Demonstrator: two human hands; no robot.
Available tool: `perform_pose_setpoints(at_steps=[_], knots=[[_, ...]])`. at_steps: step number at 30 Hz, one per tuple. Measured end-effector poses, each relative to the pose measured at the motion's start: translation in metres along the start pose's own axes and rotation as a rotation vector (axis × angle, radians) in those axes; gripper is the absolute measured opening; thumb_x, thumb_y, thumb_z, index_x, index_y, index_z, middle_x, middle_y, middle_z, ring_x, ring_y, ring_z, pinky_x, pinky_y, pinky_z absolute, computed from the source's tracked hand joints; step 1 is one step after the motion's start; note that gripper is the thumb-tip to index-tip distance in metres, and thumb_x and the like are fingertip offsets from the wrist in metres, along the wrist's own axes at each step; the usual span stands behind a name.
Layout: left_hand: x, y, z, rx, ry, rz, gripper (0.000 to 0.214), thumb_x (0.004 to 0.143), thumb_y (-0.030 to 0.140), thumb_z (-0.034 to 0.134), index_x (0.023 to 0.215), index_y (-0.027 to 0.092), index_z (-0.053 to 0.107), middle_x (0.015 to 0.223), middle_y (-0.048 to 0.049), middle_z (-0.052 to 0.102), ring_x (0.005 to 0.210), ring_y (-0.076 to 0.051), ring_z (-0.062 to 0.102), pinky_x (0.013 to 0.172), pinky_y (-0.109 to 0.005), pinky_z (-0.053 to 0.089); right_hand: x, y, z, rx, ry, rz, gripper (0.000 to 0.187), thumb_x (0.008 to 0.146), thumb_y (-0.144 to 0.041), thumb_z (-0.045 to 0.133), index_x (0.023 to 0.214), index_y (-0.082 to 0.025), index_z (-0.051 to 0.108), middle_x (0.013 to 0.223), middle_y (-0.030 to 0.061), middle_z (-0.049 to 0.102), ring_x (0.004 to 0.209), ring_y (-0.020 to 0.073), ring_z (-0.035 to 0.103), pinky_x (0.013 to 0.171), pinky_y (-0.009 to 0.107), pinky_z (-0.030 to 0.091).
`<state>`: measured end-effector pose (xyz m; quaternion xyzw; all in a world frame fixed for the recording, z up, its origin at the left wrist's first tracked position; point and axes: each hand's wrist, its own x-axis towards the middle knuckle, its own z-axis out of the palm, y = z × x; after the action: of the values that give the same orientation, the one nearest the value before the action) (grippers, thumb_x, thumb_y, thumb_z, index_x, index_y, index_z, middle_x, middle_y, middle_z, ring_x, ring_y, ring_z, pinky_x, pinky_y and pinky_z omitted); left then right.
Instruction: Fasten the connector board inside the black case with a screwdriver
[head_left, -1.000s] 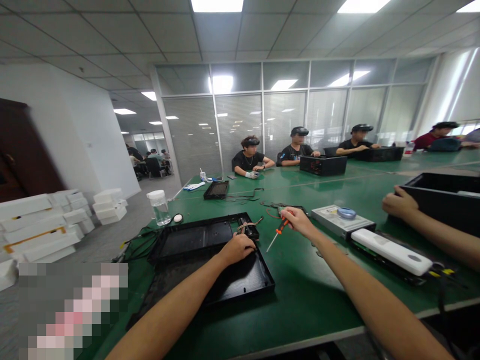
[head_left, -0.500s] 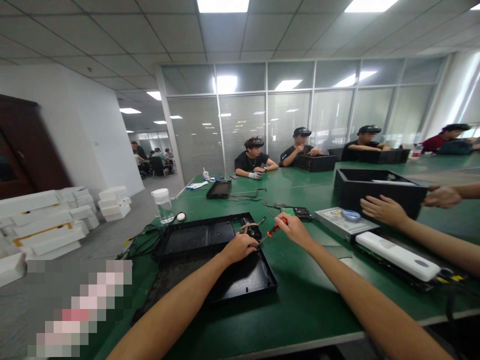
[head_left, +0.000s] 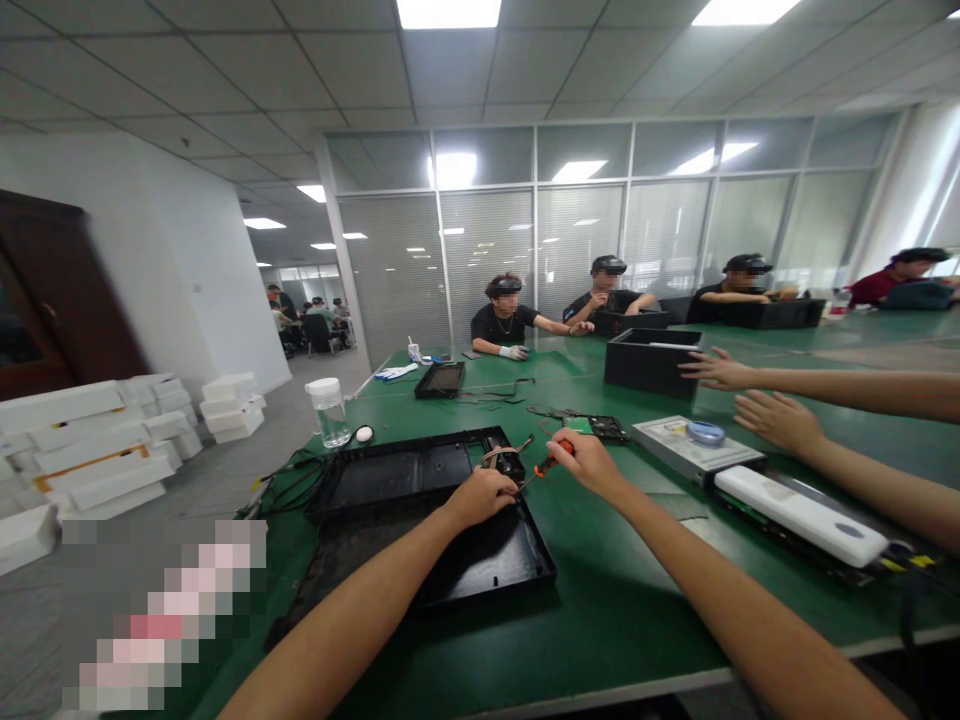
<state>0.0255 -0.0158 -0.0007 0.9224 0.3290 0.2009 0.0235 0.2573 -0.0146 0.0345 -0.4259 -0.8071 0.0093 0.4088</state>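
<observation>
My right hand (head_left: 587, 460) is wrapped round the handle of a red and black screwdriver (head_left: 546, 464). Its thin shaft slants down and left to the fingertips of my left hand (head_left: 484, 495). That hand is closed in a pinch by the right edge of a black plastic housing (head_left: 420, 470); whatever lies between its fingers is hidden. Just beyond it, a bundle of light wires (head_left: 495, 455) sits at a dark part in the housing's far right corner. Nearer to me a second black panel (head_left: 495, 560) lies under my left forearm.
A metal drive box (head_left: 675, 445) with a blue roll of tape (head_left: 705, 433) and a long white device (head_left: 802, 515) lie to the right. A co-worker's hands (head_left: 720, 370) reach near a black box (head_left: 649, 360). A clear jug (head_left: 328, 412) stands on the left.
The black box on the right has moved away across the table, and the co-worker's hands have come off its sides. A person opposite has stretched an arm towards it. My hands stay nearly in place.
</observation>
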Motion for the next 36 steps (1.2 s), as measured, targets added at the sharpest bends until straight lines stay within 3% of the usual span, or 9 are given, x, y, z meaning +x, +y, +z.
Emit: perform_pose_setpoints(at_steps=[21, 29, 33, 36], knots=[[0.002, -0.002, 0.003, -0.011, -0.016, -0.025, 0.012, 0.078, 0.022, 0.057, 0.088, 0.02, 0.062, 0.093, 0.0002, 0.065, 0.091, -0.015, 0.056, 0.087, -0.026, 0.036, -0.002, -0.004, -0.001, -0.009, 0.012, -0.039, 0.027, 0.084, -0.041, 0.04, 0.079, -0.018, 0.055, 0.063, 0.0002, 0.058, 0.057, 0.0125, 0.052, 0.057, 0.021, 0.034], [0.001, 0.004, 0.003, -0.027, 0.011, -0.047, 0.013, 0.077, 0.02, 0.058, 0.09, 0.02, 0.062, 0.089, 0.0002, 0.065, 0.088, -0.015, 0.056, 0.087, -0.027, 0.034, 0.007, -0.031, -0.031, -0.425, -0.181, 0.043, 0.045, 0.086, -0.05, 0.028, 0.073, -0.017, 0.057, 0.064, 0.0063, 0.06, 0.063, 0.0181, 0.055, 0.057, 0.024, 0.03], [0.001, 0.005, 0.004, -0.033, 0.018, -0.091, 0.014, 0.075, 0.022, 0.06, 0.09, 0.02, 0.062, 0.087, 0.0, 0.065, 0.087, -0.016, 0.056, 0.088, -0.029, 0.033, 0.022, -0.055, -0.042, -0.355, -0.404, -0.012, 0.034, 0.087, -0.042, 0.032, 0.098, -0.018, 0.052, 0.078, 0.0059, 0.063, 0.067, 0.0167, 0.055, 0.06, 0.024, 0.031], [0.001, 0.005, 0.003, -0.038, 0.018, -0.08, 0.01, 0.075, 0.022, 0.061, 0.085, 0.019, 0.062, 0.085, -0.0002, 0.065, 0.085, -0.016, 0.056, 0.085, -0.028, 0.034, 0.036, -0.071, -0.038, -0.422, -0.462, 0.045, 0.043, 0.085, -0.05, 0.03, 0.089, -0.016, 0.056, 0.081, 0.0105, 0.063, 0.075, 0.021, 0.056, 0.064, 0.027, 0.033]])
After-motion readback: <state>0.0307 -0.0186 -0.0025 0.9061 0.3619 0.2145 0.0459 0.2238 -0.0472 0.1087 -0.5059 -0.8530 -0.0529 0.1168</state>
